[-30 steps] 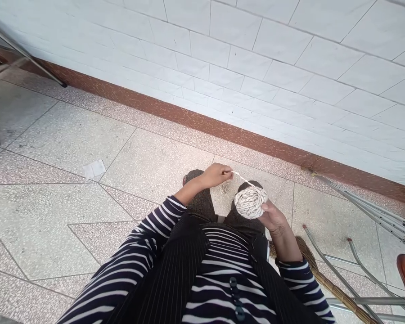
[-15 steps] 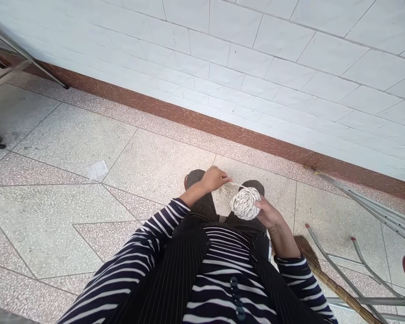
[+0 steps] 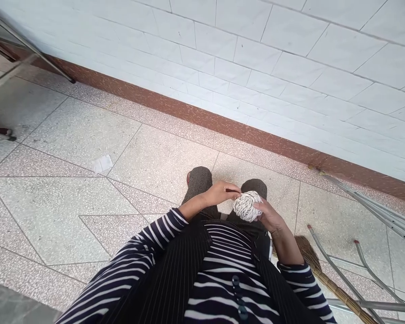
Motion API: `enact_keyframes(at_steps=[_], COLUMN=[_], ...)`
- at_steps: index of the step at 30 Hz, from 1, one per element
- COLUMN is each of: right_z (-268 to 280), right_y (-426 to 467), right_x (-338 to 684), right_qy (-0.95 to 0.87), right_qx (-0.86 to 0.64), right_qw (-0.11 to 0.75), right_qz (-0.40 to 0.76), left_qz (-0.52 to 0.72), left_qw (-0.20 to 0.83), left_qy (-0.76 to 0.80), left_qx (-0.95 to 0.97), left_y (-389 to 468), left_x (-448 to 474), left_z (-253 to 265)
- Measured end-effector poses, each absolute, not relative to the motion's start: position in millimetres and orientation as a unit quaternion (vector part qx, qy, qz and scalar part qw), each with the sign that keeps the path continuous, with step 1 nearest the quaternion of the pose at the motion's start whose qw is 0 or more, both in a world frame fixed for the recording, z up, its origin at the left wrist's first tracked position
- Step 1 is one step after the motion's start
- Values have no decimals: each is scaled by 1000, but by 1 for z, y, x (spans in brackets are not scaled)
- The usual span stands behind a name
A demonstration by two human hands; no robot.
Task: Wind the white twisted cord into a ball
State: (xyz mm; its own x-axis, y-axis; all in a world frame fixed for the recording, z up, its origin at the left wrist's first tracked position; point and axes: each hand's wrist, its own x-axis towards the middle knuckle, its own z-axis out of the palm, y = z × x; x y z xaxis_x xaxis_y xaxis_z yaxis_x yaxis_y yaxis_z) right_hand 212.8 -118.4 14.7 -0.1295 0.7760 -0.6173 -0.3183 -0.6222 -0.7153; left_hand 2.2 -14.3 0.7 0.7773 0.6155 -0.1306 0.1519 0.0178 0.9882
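Observation:
A ball of white cord with dark flecks is held over my lap, between my knees. My right hand grips it from the right side, thumb pressed on its face and the other fingers hidden behind it. At the ball's upper left edge is my left hand, thumb and fingertips pinched together. Its fingertips touch or nearly touch the ball. The strand that ran from this hand is hardly visible now.
A straw broom and a metal frame with red-tipped legs are at my right. Folded metal legs lean by the tiled wall. A white paper scrap lies on the floor, left. A metal-legged table stands upper left.
My left hand has moved right and down, from holding a short strand out from the ball to pinching at the ball's edge. My right hand still holds the ball.

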Motion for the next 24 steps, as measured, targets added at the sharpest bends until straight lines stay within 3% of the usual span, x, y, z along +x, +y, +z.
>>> enact_keyframes(at_steps=[6,9,17,24], right_z=[10,13,40,56], right_y=[-121,-119,-116,-112], right_x=[206,205,224,225], right_qy=[-212,-208,-196,-241], right_qx=[-534,-522,-454,-449], right_qw=[351,374,459,467], right_qz=[739,738,738,723], left_qz=[154,136,193,247], left_qw=[457,422,591,634], left_qy=[256,269,316,308], left_qx=[838,855,716,665], left_y=[-2,5,15,42], left_x=[-1,3,-4,0], left_z=[17,19,-7,-4])
